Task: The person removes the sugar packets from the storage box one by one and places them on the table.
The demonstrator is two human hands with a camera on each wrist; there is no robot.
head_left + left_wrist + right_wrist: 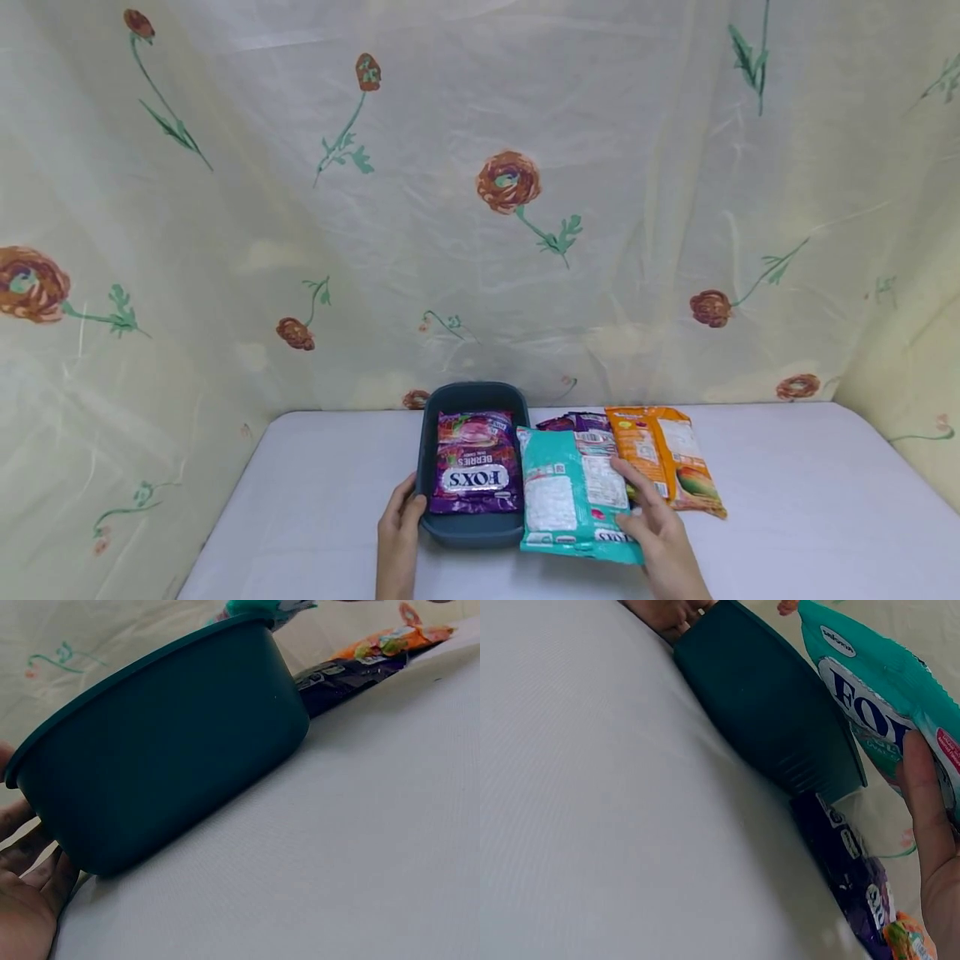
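Note:
My left hand (400, 521) rests its fingers against the outside of the dark teal plastic basin (465, 532), at its front left corner. Inside the basin lies a purple Fox's Berries candy bag (477, 467). My right hand (656, 533) holds a turquoise Fox's candy bag (553, 500) by its right side, thumb on one face and fingers on the other. The turquoise bag (870, 682) is raised above the table beside the basin's right rim. In the left wrist view, fingers (30, 847) spread along the basin's wall under the rim.
Right of the basin, an orange candy bag (652, 442) with a mango picture lies on the white-covered table (795, 500). Another purple candy bag (592, 419) is partly hidden behind the turquoise one. A flowered cloth (600, 250) hangs behind the table and at its sides.

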